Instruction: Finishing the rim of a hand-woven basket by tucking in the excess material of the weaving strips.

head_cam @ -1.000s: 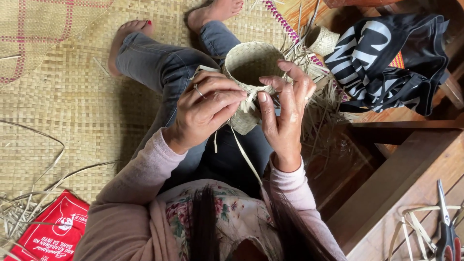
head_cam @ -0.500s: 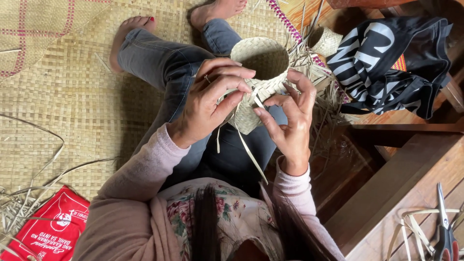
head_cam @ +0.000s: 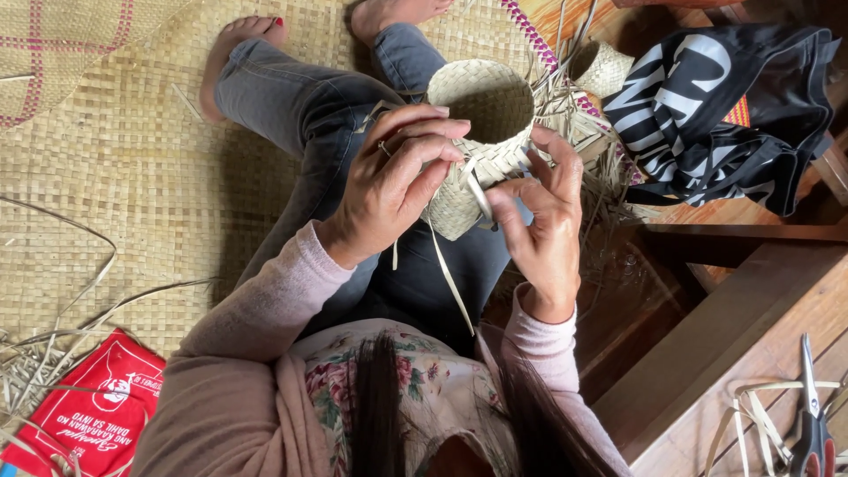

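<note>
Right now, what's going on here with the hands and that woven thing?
A person sitting on a woven floor mat is working on a small woven basket held over the lap. The left hand grips its side, while the right hand pinches a loose pale strip at the basket's wall. Scissors lie untouched on the wooden bench to the right.

Light: soft, even daylight, moderately bright.
Shadows: a soft one on the mat (head_cam: 159, 177) beside the legs; darker under the wooden bench (head_cam: 742, 327).
Glare: none.
Focus: sharp throughout, with slight wide-angle stretch at edges.
</note>
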